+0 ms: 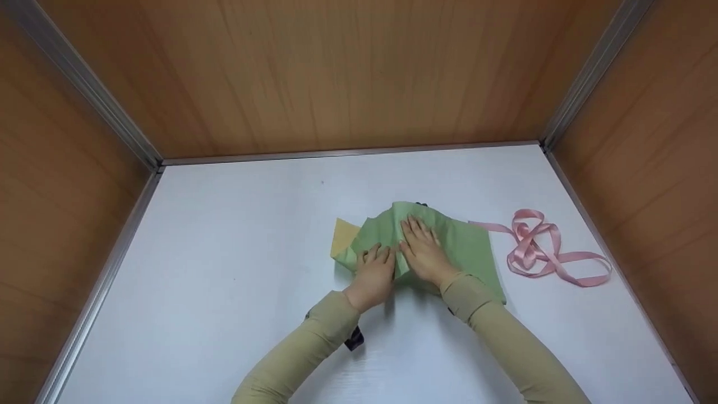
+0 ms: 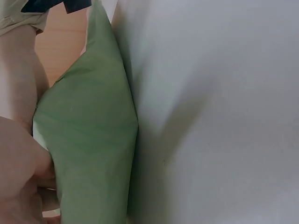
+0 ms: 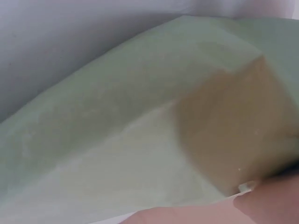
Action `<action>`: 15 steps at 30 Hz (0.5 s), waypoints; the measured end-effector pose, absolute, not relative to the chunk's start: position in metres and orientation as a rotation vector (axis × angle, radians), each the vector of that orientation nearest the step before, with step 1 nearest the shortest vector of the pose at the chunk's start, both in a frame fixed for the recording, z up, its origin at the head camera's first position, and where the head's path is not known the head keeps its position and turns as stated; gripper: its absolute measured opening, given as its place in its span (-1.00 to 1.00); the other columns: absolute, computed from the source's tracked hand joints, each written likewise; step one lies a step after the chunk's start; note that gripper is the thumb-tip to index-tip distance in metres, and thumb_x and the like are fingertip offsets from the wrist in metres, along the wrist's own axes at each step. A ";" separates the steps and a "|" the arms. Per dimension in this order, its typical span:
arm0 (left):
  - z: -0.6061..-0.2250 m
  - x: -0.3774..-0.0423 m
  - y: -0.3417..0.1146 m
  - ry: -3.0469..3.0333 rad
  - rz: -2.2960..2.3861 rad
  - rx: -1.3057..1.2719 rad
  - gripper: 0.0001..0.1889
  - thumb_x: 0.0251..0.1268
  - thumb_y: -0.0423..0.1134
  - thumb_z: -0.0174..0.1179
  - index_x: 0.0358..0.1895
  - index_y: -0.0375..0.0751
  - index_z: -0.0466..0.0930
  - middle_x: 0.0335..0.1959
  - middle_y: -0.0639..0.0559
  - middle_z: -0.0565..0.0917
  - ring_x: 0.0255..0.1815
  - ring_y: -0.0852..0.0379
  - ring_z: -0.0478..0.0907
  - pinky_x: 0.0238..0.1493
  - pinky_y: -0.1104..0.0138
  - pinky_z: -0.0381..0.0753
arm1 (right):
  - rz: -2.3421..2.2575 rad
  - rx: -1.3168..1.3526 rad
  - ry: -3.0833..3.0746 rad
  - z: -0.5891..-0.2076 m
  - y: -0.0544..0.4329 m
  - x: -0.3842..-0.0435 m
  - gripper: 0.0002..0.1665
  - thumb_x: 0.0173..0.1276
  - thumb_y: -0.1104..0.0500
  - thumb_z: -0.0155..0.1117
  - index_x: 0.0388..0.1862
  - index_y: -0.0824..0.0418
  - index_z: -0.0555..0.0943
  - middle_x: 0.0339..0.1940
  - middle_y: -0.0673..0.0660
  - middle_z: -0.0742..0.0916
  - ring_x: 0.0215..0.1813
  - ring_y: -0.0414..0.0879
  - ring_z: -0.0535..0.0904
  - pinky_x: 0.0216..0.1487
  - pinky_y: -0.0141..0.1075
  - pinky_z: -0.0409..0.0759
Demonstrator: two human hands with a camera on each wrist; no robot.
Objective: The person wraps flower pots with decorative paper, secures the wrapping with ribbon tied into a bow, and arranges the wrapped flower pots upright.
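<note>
A sheet of green paper [image 1: 474, 249] stands up in folds on the table, bulging in the middle. Its left corner is turned to show a yellow face [image 1: 343, 237]. My right hand [image 1: 424, 252] lies flat on the middle of the paper, fingers pointing away from me. Beside it, my left hand [image 1: 374, 276] presses its fingers on the paper's left part. Up close in the left wrist view, the green paper [image 2: 93, 121] slopes down to the table. In the right wrist view a brown patch [image 3: 229, 126] shows against the paper. Whatever lies beneath is hidden.
A loosely looped pink ribbon [image 1: 527, 247] lies to the right of the paper, one end reaching the paper's edge. The white table [image 1: 224, 252] is bounded by wood-grain panels [image 1: 348, 73] at the back and both sides, with metal strips along the joins.
</note>
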State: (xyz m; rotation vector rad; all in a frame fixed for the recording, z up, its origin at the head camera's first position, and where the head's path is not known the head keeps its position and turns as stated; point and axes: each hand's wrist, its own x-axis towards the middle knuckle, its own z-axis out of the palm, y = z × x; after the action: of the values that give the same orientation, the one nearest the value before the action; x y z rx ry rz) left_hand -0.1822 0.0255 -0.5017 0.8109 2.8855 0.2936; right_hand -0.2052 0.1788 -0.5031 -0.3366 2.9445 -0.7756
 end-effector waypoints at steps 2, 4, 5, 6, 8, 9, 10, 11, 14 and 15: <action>-0.502 -0.181 0.027 2.879 0.289 0.796 -0.44 0.32 -0.25 0.09 0.35 -0.38 0.26 0.33 -0.19 0.40 0.41 -0.20 0.15 0.31 -0.12 0.12 | -0.813 -0.314 2.929 -0.502 0.178 -0.206 -0.35 0.58 0.01 -0.29 0.50 0.32 0.01 0.55 0.25 0.04 0.56 0.14 -0.16 0.48 0.12 -0.21; -0.501 -0.180 0.027 2.878 0.297 0.789 -0.47 0.32 -0.25 0.09 0.31 -0.40 0.31 0.27 -0.19 0.45 0.39 -0.22 0.18 0.31 -0.14 0.10 | -0.891 -0.288 2.916 -0.503 0.177 -0.206 -0.36 0.57 0.05 -0.26 0.49 0.35 0.02 0.54 0.28 0.05 0.56 0.16 -0.15 0.48 0.13 -0.21; -0.501 -0.180 0.026 2.882 0.307 0.788 -0.50 0.32 -0.25 0.08 0.29 -0.40 0.34 0.24 -0.19 0.48 0.38 -0.23 0.20 0.30 -0.14 0.10 | -0.937 -0.274 2.914 -0.504 0.176 -0.206 -0.36 0.56 0.07 -0.24 0.48 0.37 0.03 0.54 0.30 0.06 0.55 0.18 -0.14 0.48 0.13 -0.20; -0.500 -0.180 0.025 2.890 0.324 0.788 -0.53 0.33 -0.26 0.08 0.26 -0.39 0.38 0.21 -0.20 0.50 0.36 -0.24 0.22 0.29 -0.15 0.10 | -0.977 -0.261 2.915 -0.505 0.175 -0.206 -0.37 0.56 0.10 -0.22 0.47 0.39 0.04 0.53 0.31 0.07 0.55 0.19 -0.13 0.48 0.13 -0.20; -0.498 -0.183 0.022 2.923 0.358 0.771 -0.59 0.33 -0.26 0.07 0.19 -0.38 0.44 0.16 -0.24 0.52 0.33 -0.27 0.25 0.28 -0.17 0.12 | -1.026 -0.245 2.934 -0.507 0.174 -0.206 -0.38 0.54 0.14 -0.19 0.45 0.42 0.07 0.52 0.34 0.10 0.54 0.21 -0.10 0.48 0.13 -0.18; -0.498 -0.185 0.020 2.955 0.376 0.754 -0.62 0.33 -0.26 0.07 0.15 -0.37 0.46 0.14 -0.27 0.52 0.31 -0.29 0.27 0.26 -0.17 0.13 | -1.025 -0.241 2.952 -0.508 0.174 -0.205 -0.39 0.54 0.15 -0.18 0.45 0.43 0.08 0.51 0.34 0.11 0.54 0.22 -0.09 0.48 0.13 -0.16; -0.497 -0.188 0.018 2.999 0.391 0.732 -0.63 0.32 -0.26 0.07 0.13 -0.37 0.48 0.12 -0.30 0.52 0.29 -0.31 0.29 0.24 -0.18 0.16 | -1.019 -0.241 2.973 -0.509 0.173 -0.205 -0.39 0.53 0.16 -0.17 0.44 0.43 0.09 0.51 0.34 0.13 0.53 0.22 -0.07 0.48 0.13 -0.14; -0.497 -0.191 0.015 3.044 0.402 0.692 -0.63 0.31 -0.26 0.09 0.12 -0.38 0.47 0.11 -0.34 0.51 0.27 -0.32 0.30 0.22 -0.19 0.17 | -1.003 -0.239 2.989 -0.510 0.174 -0.205 -0.39 0.53 0.15 -0.16 0.44 0.43 0.10 0.51 0.34 0.14 0.53 0.21 -0.06 0.48 0.12 -0.13; -0.495 -0.199 0.005 3.168 0.400 0.538 -0.54 0.27 -0.22 0.15 0.17 -0.41 0.42 0.02 -0.41 0.54 0.17 -0.32 0.38 0.16 -0.20 0.21 | -0.953 -0.242 3.020 -0.511 0.174 -0.204 -0.39 0.53 0.14 -0.16 0.45 0.42 0.10 0.51 0.32 0.15 0.53 0.20 -0.05 0.48 0.12 -0.11; -0.495 -0.202 0.001 3.204 0.394 0.488 -0.51 0.25 -0.20 0.18 0.18 -0.43 0.41 -0.04 -0.40 0.56 0.11 -0.31 0.42 0.13 -0.20 0.23 | -0.946 -0.244 3.019 -0.511 0.174 -0.204 -0.38 0.54 0.13 -0.17 0.45 0.41 0.10 0.51 0.32 0.15 0.53 0.20 -0.05 0.48 0.12 -0.12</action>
State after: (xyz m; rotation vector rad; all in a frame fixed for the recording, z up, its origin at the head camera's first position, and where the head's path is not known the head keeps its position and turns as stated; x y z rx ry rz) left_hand -0.2015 0.0010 -0.4949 0.4884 3.2035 0.3939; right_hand -0.2037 0.1737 -0.5106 -0.2437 3.0188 -0.9459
